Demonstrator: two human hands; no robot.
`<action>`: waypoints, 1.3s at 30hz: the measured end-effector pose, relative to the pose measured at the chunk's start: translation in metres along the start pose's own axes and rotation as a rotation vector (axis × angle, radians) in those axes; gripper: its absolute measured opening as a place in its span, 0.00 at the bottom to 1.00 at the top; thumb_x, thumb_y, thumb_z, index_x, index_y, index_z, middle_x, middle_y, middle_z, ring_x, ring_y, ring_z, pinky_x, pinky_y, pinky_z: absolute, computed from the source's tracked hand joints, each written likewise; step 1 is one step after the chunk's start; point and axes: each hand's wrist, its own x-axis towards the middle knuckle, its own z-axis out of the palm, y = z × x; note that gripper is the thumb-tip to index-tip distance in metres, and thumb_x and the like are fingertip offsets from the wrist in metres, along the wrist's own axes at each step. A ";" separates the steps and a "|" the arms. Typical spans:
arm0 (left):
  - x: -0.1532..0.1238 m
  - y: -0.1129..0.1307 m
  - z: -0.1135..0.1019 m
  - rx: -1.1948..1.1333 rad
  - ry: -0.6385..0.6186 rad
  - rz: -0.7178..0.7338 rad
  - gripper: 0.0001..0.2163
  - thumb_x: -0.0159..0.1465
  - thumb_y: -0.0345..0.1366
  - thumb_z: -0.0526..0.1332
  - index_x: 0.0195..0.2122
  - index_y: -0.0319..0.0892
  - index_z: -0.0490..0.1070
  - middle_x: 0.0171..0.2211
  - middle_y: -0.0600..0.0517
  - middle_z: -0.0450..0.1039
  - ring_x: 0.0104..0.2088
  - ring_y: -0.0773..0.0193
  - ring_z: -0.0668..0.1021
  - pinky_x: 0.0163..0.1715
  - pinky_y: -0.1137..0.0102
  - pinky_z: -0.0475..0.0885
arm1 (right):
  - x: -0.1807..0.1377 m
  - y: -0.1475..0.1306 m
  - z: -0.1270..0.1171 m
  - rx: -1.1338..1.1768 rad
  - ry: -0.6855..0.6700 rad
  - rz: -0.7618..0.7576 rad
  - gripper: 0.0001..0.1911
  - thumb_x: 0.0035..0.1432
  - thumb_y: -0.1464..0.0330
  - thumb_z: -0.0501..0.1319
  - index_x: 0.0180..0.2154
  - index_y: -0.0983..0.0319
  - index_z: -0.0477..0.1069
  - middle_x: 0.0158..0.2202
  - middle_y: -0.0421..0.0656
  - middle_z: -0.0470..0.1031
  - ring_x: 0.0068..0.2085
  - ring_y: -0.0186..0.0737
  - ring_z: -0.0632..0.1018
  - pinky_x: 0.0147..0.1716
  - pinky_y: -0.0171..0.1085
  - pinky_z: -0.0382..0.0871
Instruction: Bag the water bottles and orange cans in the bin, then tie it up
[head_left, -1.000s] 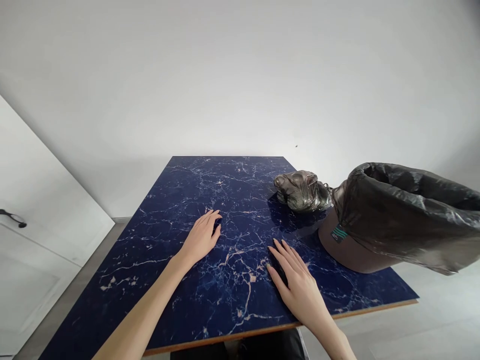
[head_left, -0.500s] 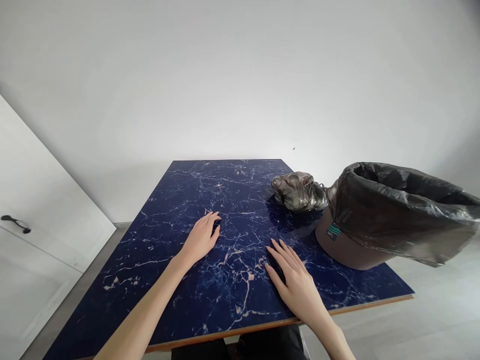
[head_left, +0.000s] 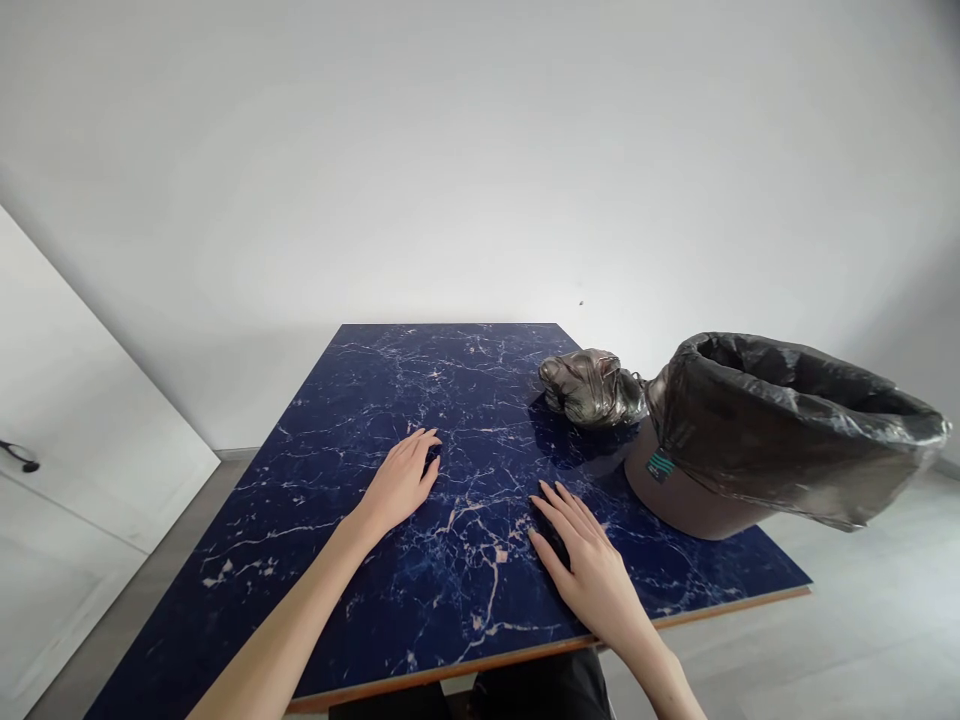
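My left hand (head_left: 399,478) lies flat, palm down, on the dark blue marbled table (head_left: 390,400), fingers stretched out and holding nothing. My right hand (head_left: 589,562) also rests flat on the tabletop with fingers spread and empty. To the right of my right hand stands a brown bin (head_left: 675,495) lined with a black plastic bag (head_left: 780,430) whose rim folds over the outside. A crumpled dark plastic bag (head_left: 592,387) lies on the table just behind the bin. Neither hand touches the bin or the bags.
A plain white wall (head_left: 480,150) rises behind the table. A white cabinet door with a black handle (head_left: 19,456) is at the left. Grey floor (head_left: 862,640) shows to the right of the table's near edge.
Both hands stay flat where they were. The view has shifted slightly, so the bin and bags sit a little further left and lower in the picture.
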 end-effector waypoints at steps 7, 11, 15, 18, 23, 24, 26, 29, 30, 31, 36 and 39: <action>-0.001 0.000 0.000 0.007 -0.002 0.004 0.20 0.79 0.45 0.60 0.66 0.42 0.72 0.71 0.40 0.69 0.71 0.44 0.71 0.69 0.41 0.69 | -0.002 0.002 0.002 0.031 -0.007 0.014 0.29 0.79 0.52 0.53 0.74 0.54 0.66 0.77 0.42 0.62 0.78 0.55 0.61 0.75 0.60 0.62; -0.002 0.002 -0.003 0.011 0.004 0.009 0.19 0.78 0.42 0.62 0.66 0.42 0.72 0.70 0.40 0.70 0.71 0.44 0.72 0.68 0.41 0.70 | -0.001 0.001 0.003 0.030 -0.010 0.012 0.29 0.80 0.52 0.53 0.74 0.54 0.66 0.77 0.42 0.62 0.78 0.55 0.61 0.75 0.60 0.61; -0.001 0.004 -0.004 0.016 0.006 0.010 0.18 0.78 0.42 0.62 0.66 0.42 0.72 0.70 0.40 0.70 0.70 0.44 0.72 0.68 0.41 0.70 | -0.001 0.001 0.003 0.029 0.006 0.005 0.28 0.80 0.53 0.53 0.73 0.54 0.67 0.77 0.43 0.63 0.77 0.56 0.62 0.75 0.61 0.62; -0.002 0.004 -0.004 0.017 0.004 0.014 0.19 0.78 0.42 0.62 0.66 0.42 0.72 0.70 0.40 0.70 0.71 0.44 0.72 0.68 0.41 0.70 | -0.001 0.002 0.004 0.032 0.010 0.002 0.28 0.80 0.53 0.53 0.73 0.54 0.67 0.76 0.43 0.63 0.77 0.56 0.62 0.75 0.62 0.62; -0.002 0.002 -0.003 0.014 0.005 0.021 0.19 0.79 0.44 0.60 0.66 0.42 0.72 0.70 0.40 0.70 0.71 0.44 0.72 0.68 0.41 0.70 | -0.001 0.002 0.005 0.032 0.023 -0.002 0.28 0.79 0.53 0.54 0.72 0.54 0.68 0.76 0.43 0.64 0.77 0.57 0.63 0.75 0.62 0.63; -0.002 0.001 -0.003 0.013 0.005 0.022 0.20 0.79 0.45 0.60 0.66 0.42 0.72 0.70 0.40 0.70 0.71 0.44 0.72 0.68 0.41 0.70 | -0.001 0.002 0.005 0.033 0.029 -0.004 0.27 0.79 0.53 0.54 0.72 0.53 0.68 0.76 0.43 0.64 0.77 0.57 0.63 0.75 0.61 0.63; -0.003 0.000 -0.002 0.011 0.005 0.021 0.20 0.79 0.45 0.60 0.67 0.42 0.72 0.71 0.40 0.70 0.71 0.44 0.72 0.68 0.41 0.69 | -0.001 0.002 0.005 0.032 0.031 -0.006 0.27 0.79 0.53 0.54 0.73 0.53 0.67 0.76 0.43 0.64 0.77 0.57 0.63 0.75 0.61 0.63; -0.003 0.000 -0.001 0.010 0.004 0.016 0.20 0.78 0.44 0.61 0.66 0.43 0.72 0.70 0.40 0.70 0.71 0.44 0.72 0.68 0.41 0.70 | -0.002 0.002 0.005 0.024 0.023 -0.001 0.28 0.79 0.53 0.54 0.73 0.53 0.67 0.76 0.43 0.64 0.77 0.56 0.63 0.75 0.61 0.63; -0.003 0.000 -0.002 0.011 0.003 0.014 0.19 0.78 0.44 0.62 0.66 0.42 0.72 0.70 0.40 0.70 0.71 0.44 0.72 0.68 0.40 0.70 | -0.002 0.002 0.004 0.022 0.017 0.002 0.28 0.79 0.53 0.54 0.73 0.53 0.67 0.76 0.43 0.63 0.77 0.56 0.62 0.75 0.61 0.62; -0.003 0.000 -0.002 0.012 0.003 0.012 0.19 0.78 0.43 0.62 0.66 0.42 0.72 0.70 0.40 0.70 0.70 0.44 0.72 0.68 0.40 0.70 | -0.002 0.002 0.004 0.020 0.009 0.007 0.28 0.79 0.53 0.53 0.73 0.54 0.66 0.77 0.43 0.63 0.77 0.55 0.62 0.75 0.61 0.62; -0.004 0.000 -0.002 0.014 0.002 0.013 0.19 0.78 0.43 0.62 0.66 0.43 0.73 0.70 0.40 0.70 0.70 0.44 0.73 0.68 0.41 0.70 | -0.001 0.002 0.004 0.022 -0.030 0.035 0.29 0.79 0.51 0.53 0.74 0.53 0.65 0.77 0.41 0.61 0.78 0.56 0.61 0.75 0.61 0.62; -0.004 0.000 -0.002 0.012 0.006 0.019 0.19 0.78 0.44 0.62 0.66 0.43 0.72 0.70 0.40 0.70 0.70 0.44 0.73 0.68 0.41 0.70 | -0.002 0.002 0.004 0.023 -0.025 0.034 0.29 0.79 0.51 0.53 0.74 0.52 0.66 0.77 0.41 0.61 0.78 0.56 0.61 0.75 0.61 0.62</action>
